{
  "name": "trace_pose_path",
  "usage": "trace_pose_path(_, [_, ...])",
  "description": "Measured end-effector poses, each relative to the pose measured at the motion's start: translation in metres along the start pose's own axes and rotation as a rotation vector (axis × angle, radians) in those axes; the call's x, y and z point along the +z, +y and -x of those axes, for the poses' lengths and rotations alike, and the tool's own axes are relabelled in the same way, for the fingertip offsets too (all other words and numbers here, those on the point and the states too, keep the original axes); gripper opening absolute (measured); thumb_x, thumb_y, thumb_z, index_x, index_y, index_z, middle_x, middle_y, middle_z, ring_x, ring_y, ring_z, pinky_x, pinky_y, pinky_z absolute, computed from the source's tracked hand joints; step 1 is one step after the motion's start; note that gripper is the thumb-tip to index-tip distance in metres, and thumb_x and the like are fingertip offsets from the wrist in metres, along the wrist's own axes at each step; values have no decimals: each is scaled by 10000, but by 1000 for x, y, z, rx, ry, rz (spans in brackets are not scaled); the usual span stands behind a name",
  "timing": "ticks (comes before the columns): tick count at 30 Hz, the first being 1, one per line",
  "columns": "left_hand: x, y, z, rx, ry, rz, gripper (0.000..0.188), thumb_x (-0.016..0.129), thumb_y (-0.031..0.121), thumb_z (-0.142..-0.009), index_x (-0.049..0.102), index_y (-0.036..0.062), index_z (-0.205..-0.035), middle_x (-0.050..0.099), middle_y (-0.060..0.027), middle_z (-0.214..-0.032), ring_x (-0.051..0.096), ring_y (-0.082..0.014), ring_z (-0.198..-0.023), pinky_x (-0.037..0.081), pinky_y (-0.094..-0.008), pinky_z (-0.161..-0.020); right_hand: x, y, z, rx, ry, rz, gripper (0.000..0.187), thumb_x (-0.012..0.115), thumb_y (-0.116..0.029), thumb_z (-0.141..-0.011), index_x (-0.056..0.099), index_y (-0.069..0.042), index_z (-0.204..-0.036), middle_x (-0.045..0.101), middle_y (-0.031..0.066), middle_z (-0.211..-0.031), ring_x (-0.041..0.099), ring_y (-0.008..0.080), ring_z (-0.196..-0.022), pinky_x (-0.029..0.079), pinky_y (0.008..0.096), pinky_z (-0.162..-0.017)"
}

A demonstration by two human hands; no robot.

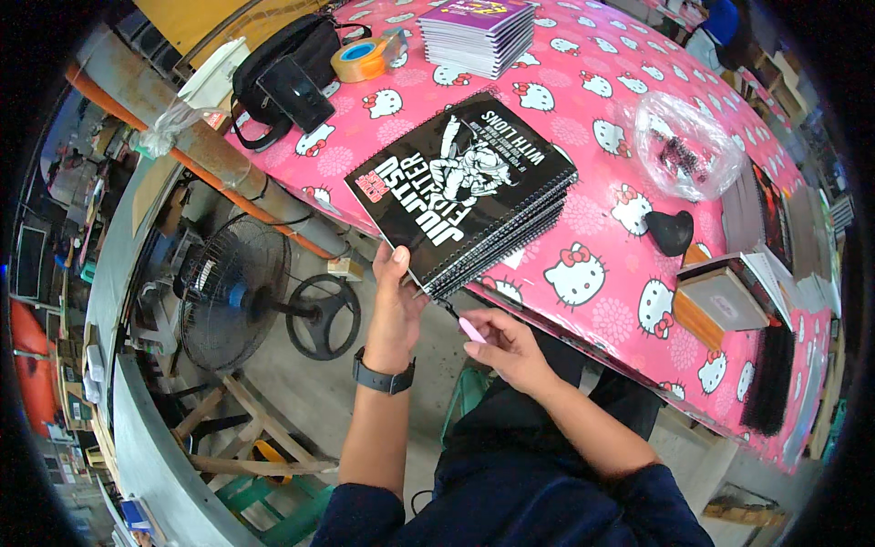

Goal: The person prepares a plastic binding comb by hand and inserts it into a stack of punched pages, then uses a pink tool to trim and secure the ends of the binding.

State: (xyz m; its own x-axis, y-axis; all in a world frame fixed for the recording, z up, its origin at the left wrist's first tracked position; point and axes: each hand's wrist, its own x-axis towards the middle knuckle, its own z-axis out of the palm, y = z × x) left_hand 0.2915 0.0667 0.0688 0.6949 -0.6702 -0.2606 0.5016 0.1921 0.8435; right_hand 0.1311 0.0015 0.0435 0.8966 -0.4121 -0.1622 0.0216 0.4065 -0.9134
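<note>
The head view looks steeply down from the person's own head, upright and through a wide fisheye lens, with the left hand (pixel 396 284) and right hand (pixel 510 351) close below, near the centre. The table (pixel 594 221) curves across the upper right, the floor (pixel 433 378) shows below centre, and the frame's corners go black.

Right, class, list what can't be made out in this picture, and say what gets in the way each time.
In the head view:
Inside pages of the black notebooks: hidden by the closed top cover.
Some fingers of the left hand: hidden beneath those notebooks.
Tip of the pink-handled tool: too small and dark to tell its shape.
Purple-topped stack: far side cut off by the upper edge.
Dark items in the clear plastic bag: obscured by wrinkles and glare.
</note>
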Motion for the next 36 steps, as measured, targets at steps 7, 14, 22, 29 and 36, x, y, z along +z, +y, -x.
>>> trace_pose_path(7, [2, 2, 2, 40, 29, 10, 530, 477, 462, -847, 401, 98, -1224, 525, -76, -1180, 541, -204, -1046, 445, -384, -869, 5, -20, -8, -706, 217, 927, 501, 710, -117, -622, 537, -51, -1088, 525, 125, -1003, 493, 285, -902, 392, 352, -797])
trace_pose_path(14, [2, 2, 1, 49, -24, 8, 550, 479, 475, -842, 395, 96, -1231, 527, -67, -1176, 548, -207, -1035, 458, -379, -847, -4, -14, -12, -666, 141, 908, 467, 690, -119, -658, 545, -45, -1096, 543, 127, -1022, 527, 282, -918, 417, 362, -821])
trace_pose_path(22, [0, 1, 0, 40, -17, 11, 562, 475, 482, -842, 397, 88, -1235, 526, -68, -1181, 551, -210, -1026, 458, -378, -842, 2, -22, -8, -530, 119, 883, 446, 694, -140, -668, 544, -35, -1075, 543, 134, -1055, 507, 274, -978, 410, 372, -840])
trace_pose_path(29, [2, 3, 2, 45, -3, -10, 556, 487, 480, -836, 403, 93, -1226, 532, -67, -1167, 556, -218, -1017, 465, -386, -833, -13, -11, -12, -188, 23, 535, 380, 672, -154, -724, 549, -40, -1065, 565, 114, -984, 529, 212, -862, 446, 344, -738])
trace_pose_path(36, [2, 4, 3, 71, -46, 9, 539, 497, 461, -839, 386, 112, -1235, 502, -60, -1205, 547, -215, -1024, 467, -402, -825, -1, -14, -8, -523, 107, 843, 443, 702, -147, -674, 537, -41, -1072, 550, 110, -995, 528, 246, -874, 445, 343, -751])
